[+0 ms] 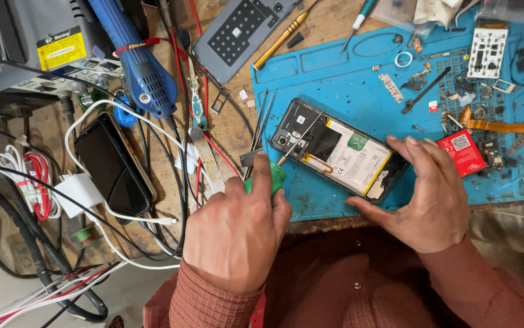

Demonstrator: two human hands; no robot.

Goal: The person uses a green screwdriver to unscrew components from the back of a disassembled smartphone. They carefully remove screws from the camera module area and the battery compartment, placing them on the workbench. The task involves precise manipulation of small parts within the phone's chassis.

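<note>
Gripping a green-handled screwdriver [272,175], the left hand [234,234] is closed tight round the handle, with the tip set down into the top end of the opened phone [338,150], close by the camera corner. The right hand [433,195] holds nothing in its grasp; fingers lie half-spread along the phone's lower end, thumb against its near edge, pinning it flat. The phone lies back-off on the blue mat [334,79], slanted, between the two hands and touching both: tool at one end, fingers at the other. The battery [353,155] is exposed mid-body, just beside the tip. Risk, as judged: a slip of the tip sideways could score the board or nick the battery, most likely if the driver sits tilted in the screw head or too much force goes on. The phone sits near the mat's front edge, so a hard push could skid it off towards the lap. A loosened screw could be lost among the small parts [486,103] strewn over the mat to the right.
</note>
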